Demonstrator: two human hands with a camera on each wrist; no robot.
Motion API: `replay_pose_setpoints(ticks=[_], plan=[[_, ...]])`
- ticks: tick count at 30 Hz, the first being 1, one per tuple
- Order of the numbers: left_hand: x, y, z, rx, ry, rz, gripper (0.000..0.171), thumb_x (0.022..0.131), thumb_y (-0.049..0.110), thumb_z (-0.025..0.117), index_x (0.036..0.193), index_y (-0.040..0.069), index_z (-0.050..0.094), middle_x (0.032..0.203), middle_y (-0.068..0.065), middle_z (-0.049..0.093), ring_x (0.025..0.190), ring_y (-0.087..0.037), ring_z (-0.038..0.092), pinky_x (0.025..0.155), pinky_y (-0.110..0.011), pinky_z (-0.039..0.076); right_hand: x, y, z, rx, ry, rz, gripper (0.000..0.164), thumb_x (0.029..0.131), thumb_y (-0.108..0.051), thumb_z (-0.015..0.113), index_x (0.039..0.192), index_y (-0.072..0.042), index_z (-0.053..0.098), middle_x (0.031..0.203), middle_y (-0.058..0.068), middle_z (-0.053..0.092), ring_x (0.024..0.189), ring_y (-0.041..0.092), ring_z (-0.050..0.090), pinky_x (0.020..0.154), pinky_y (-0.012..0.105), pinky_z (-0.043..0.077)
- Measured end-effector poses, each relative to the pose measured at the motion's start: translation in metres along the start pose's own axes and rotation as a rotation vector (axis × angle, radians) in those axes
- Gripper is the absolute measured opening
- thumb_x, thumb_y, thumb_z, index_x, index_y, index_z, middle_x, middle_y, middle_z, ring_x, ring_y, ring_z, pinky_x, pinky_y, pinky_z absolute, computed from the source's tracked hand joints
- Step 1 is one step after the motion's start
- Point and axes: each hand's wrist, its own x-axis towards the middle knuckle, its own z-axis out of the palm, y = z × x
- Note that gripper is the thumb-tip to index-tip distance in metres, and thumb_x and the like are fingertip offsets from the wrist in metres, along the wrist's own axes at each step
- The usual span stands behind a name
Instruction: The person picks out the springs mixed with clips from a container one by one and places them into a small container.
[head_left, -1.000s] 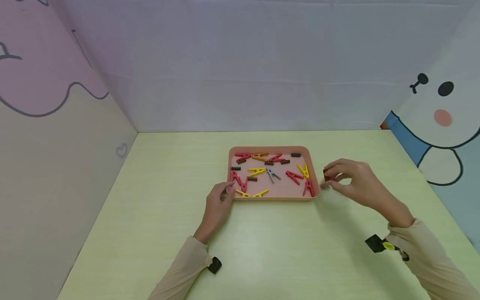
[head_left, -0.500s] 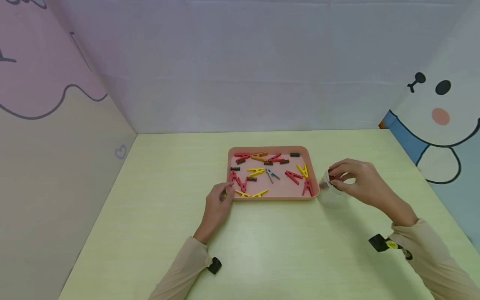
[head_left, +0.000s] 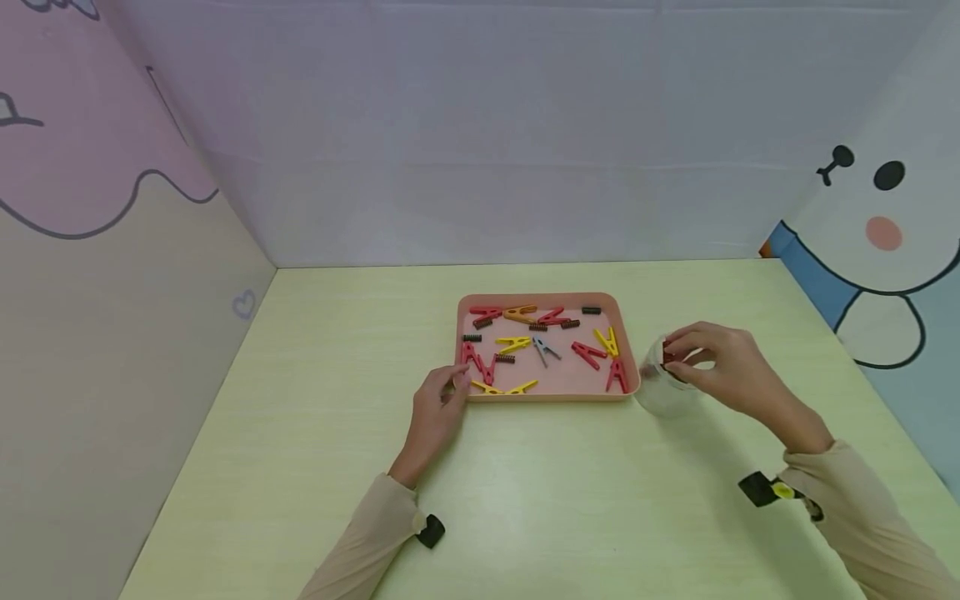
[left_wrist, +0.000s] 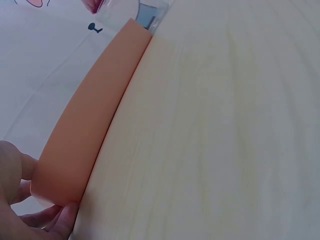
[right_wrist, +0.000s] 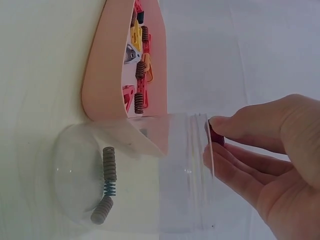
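Observation:
My left hand [head_left: 438, 408] holds the front left corner of a shallow pink tray [head_left: 555, 398], thumb and fingers about its wall in the left wrist view. To the right of the tray stands a clear jar [right_wrist: 185, 200] with several springs [right_wrist: 109, 164] at its bottom. At the jar's mouth, my right hand [head_left: 712, 358] pinches a small dark red spring [right_wrist: 216, 137], mostly hidden by the fingertips. Red, yellow and blue-grey plastic clips [head_left: 588, 354] lie in the tray, among dark springs [head_left: 505, 358].
The pale wooden table [head_left: 540, 500] stretches in front of the tray and to its left. A white wall [head_left: 480, 167] rises behind it, with cartoon-printed panels [head_left: 885, 275] on both sides.
My right hand has shifted slightly right, from beside the tray to the mouth of the jar, still pinching the spring. My left hand stays at the tray's corner.

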Motion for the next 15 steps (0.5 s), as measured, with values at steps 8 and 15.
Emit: replay_pose_setpoints(ticks=[8,15], plan=[[-0.0008,0.001,0.0001,-0.004,-0.009,-0.018,0.031,0.097,0.028,0.054,0.121,0.011,0.062,0.12,-0.004,0.056,0.106,-0.018,0.053,0.087,-0.037,0.05,-0.0022,0.0043,0.0053,0.018,-0.006,0.039,0.017,0.073,0.007,0.075,0.088,0.001,0.071,0.097,0.013,0.066,0.075,0.024,0.066,0.064,0.037,0.056],[-0.0014,0.001,-0.0008,-0.01,-0.006,0.002,0.03,0.097,0.026,0.054,0.12,0.01,0.063,0.119,-0.005,0.057,0.106,-0.018,0.053,0.087,-0.037,0.05,-0.0014,0.0054,0.0071,0.02,0.001,0.06,0.015,0.075,0.008,0.072,0.09,0.003,0.07,0.094,0.013,0.066,0.073,0.024,0.065,0.064,0.038,0.056]])
